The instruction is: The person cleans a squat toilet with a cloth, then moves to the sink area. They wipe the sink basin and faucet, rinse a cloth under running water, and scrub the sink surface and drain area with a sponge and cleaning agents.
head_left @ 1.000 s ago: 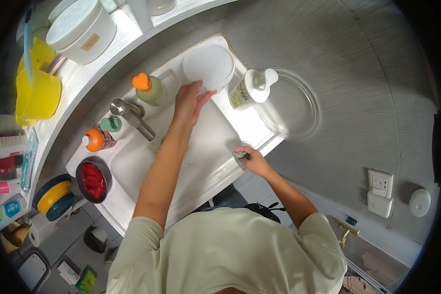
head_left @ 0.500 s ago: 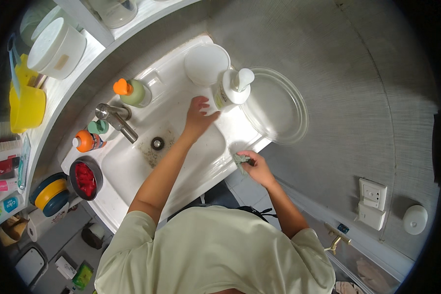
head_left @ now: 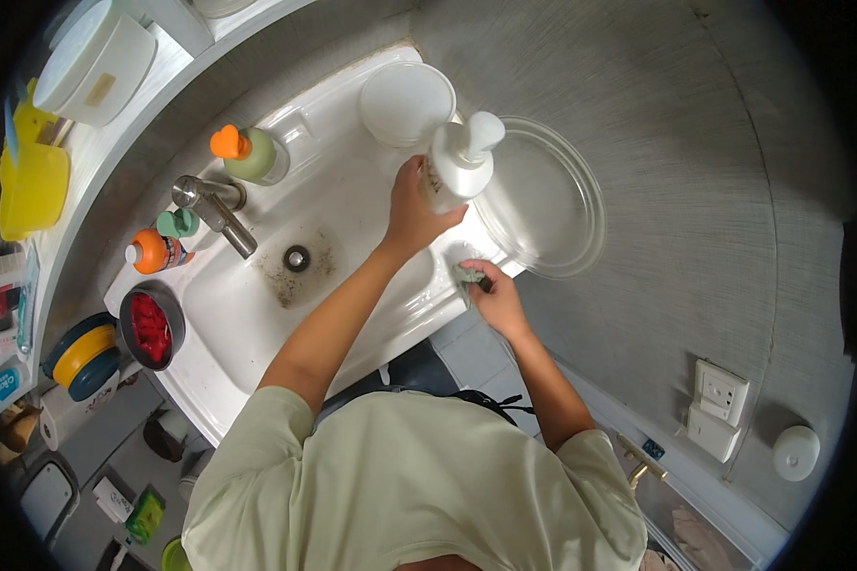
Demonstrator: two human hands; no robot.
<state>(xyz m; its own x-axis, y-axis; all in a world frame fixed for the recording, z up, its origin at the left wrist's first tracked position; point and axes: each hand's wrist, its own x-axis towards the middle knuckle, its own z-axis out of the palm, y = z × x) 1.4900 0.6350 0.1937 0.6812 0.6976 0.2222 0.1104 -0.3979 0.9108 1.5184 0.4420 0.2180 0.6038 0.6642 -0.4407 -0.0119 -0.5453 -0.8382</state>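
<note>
My left hand [head_left: 415, 217] is wrapped round the lower part of a white pump bottle [head_left: 463, 162] at the right end of the sink. My right hand [head_left: 498, 303] pinches a crumpled grey-green cloth [head_left: 466, 277] against the sink's front right ledge. Behind the bottle is a round white tub [head_left: 405, 103] in the back corner. A round clear lid [head_left: 543, 205], or a shallow dish like one, lies to the right of the bottle and juts past the sink's edge. The bottle's base is partly hidden by my fingers.
The white sink [head_left: 221, 314] has dark specks round its drain [head_left: 297, 258]. Along its back left stand a metal faucet [head_left: 217, 211], a green bottle with an orange top [head_left: 255, 157], an orange bottle [head_left: 157, 251] and a dark bowl of red stuff [head_left: 152, 329]. A shelf [head_left: 143, 143] curves along the left.
My left hand has moved right from over the basin and closed on the white pump bottle. My right hand still holds the cloth on the ledge. The whole view has shifted slightly.
</note>
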